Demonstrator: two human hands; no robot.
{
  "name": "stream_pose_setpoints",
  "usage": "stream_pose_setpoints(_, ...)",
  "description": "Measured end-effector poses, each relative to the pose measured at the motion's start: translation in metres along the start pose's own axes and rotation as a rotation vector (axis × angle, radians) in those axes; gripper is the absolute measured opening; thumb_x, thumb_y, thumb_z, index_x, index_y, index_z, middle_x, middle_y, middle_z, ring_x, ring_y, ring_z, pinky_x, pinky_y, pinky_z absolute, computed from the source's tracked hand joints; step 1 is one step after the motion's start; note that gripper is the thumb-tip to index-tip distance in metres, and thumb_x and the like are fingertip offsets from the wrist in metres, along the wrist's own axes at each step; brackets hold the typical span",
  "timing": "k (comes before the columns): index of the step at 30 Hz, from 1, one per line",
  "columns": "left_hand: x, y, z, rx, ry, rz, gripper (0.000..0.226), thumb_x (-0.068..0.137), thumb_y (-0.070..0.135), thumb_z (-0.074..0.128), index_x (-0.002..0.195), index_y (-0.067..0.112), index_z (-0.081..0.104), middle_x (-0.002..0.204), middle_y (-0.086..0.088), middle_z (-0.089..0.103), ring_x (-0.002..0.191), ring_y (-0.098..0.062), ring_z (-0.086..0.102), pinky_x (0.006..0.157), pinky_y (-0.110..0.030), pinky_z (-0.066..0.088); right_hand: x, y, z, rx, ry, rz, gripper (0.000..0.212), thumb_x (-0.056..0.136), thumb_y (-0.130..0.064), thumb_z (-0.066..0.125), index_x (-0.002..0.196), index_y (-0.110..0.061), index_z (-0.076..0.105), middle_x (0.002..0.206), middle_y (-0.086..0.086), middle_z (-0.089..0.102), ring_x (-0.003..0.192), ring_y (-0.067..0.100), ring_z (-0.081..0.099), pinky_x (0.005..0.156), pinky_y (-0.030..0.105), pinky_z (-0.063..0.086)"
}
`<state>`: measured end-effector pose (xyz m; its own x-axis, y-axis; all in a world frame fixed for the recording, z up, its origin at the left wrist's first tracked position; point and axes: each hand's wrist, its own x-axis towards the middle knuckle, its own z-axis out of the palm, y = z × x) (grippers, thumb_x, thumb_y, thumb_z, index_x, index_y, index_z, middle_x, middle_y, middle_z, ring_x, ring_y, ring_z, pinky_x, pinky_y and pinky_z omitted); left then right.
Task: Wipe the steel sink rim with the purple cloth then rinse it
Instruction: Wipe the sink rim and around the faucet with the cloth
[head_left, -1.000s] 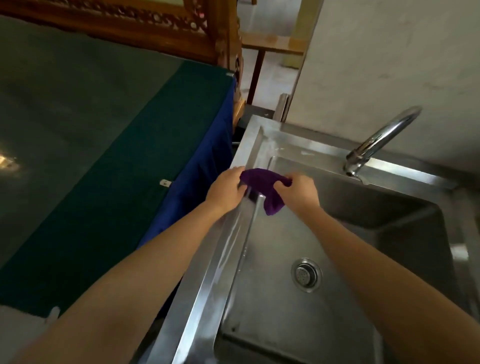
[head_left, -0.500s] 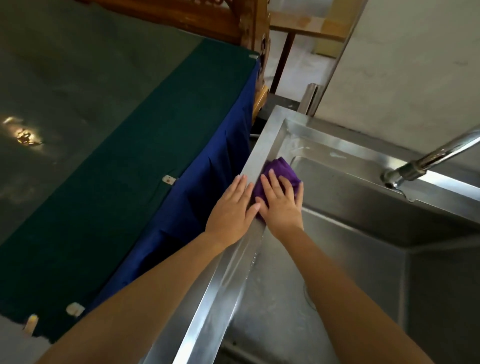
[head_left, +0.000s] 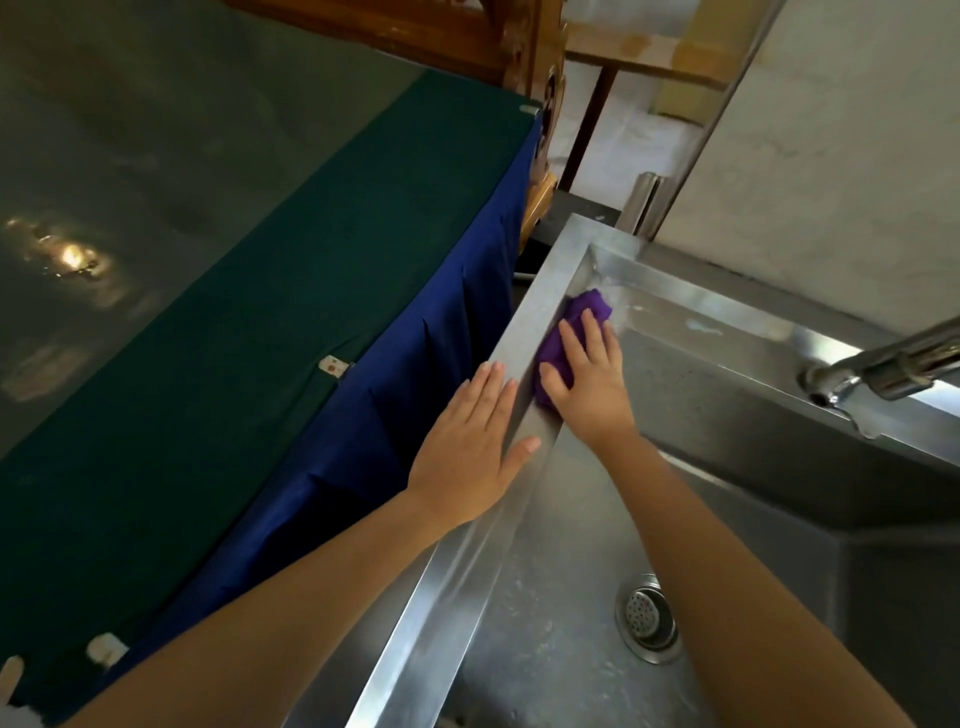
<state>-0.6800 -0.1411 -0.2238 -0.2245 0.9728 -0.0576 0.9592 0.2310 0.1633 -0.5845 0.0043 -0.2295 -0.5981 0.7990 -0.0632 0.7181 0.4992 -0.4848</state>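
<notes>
Sink cleaning: a person's right grip (head_left: 587, 387), fingers spread and nearly straight, presses flat on the purple cloth (head_left: 589, 306). The cloth lies bunched under and just beyond the fingertips, on the sink rim (head_left: 457, 587) near its far corner. The left grip (head_left: 467, 452), flat and holding nothing, rests on the same rim just beside and behind the right. The tap (head_left: 883, 369) stands well off to the right.

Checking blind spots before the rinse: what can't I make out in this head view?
Head view only.
Purple cloth: mostly hidden under the right hand.
Tap: handle and base cut off by the right edge.
Sink rim: near end cut off by the bottom edge; a stretch hidden under the left hand.
</notes>
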Motion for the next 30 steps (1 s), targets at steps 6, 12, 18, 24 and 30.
stream_pose_setpoints(6,0.006,0.006,-0.004,-0.119,0.041,-0.035,0.091,0.082,0.061,-0.02,0.148,0.01,0.016,0.158,-0.009,0.012,0.147,-0.017,0.002,0.115,-0.026,-0.005,-0.013,0.005,0.002,-0.068,-0.038,-0.091,0.062,0.094,-0.042,0.043,0.148,-0.022,0.02,0.16,0.003,0.006,0.146,0.026,-0.005,0.118,0.039,0.002)
stream_pose_setpoints(12,0.026,0.011,-0.01,-0.119,0.026,-0.054,0.086,0.081,0.058,-0.014,0.149,0.011,0.009,0.159,-0.007,0.005,0.147,-0.017,-0.004,0.117,-0.028,-0.005,0.044,0.011,-0.012,-0.115,-0.012,0.033,0.054,0.098,-0.037,0.036,0.147,-0.02,0.023,0.159,0.004,0.01,0.145,0.029,0.003,0.119,0.042,0.006)
stream_pose_setpoints(18,0.078,0.015,-0.009,-0.108,0.009,-0.08,0.065,0.097,0.049,0.01,0.15,0.012,0.004,0.16,-0.007,0.0,0.147,-0.017,-0.006,0.119,-0.032,-0.003,0.064,0.02,-0.009,0.107,0.223,0.047,0.039,0.092,-0.022,0.049,0.13,-0.016,0.052,0.147,0.005,0.042,0.13,0.03,0.031,0.111,0.039,0.027)
stream_pose_setpoints(24,0.087,0.015,-0.002,-0.041,0.026,-0.079,0.068,0.095,0.052,0.005,0.149,0.011,0.001,0.159,-0.008,-0.003,0.147,-0.017,-0.009,0.12,-0.033,-0.004,0.05,0.042,-0.014,0.239,0.287,-0.024,0.038,0.09,-0.017,0.054,0.127,-0.02,0.054,0.143,0.0,0.046,0.126,0.023,0.034,0.109,0.038,0.032)
stream_pose_setpoints(30,0.087,0.017,0.001,-0.011,0.031,-0.081,0.071,0.093,0.054,0.002,0.149,0.01,-0.002,0.159,-0.01,-0.005,0.146,-0.018,-0.011,0.12,-0.035,-0.004,0.024,0.107,-0.027,-0.262,0.259,-0.089,0.075,0.072,0.001,0.066,0.139,-0.02,0.038,0.147,0.008,0.039,0.129,0.034,0.038,0.107,0.052,0.037)
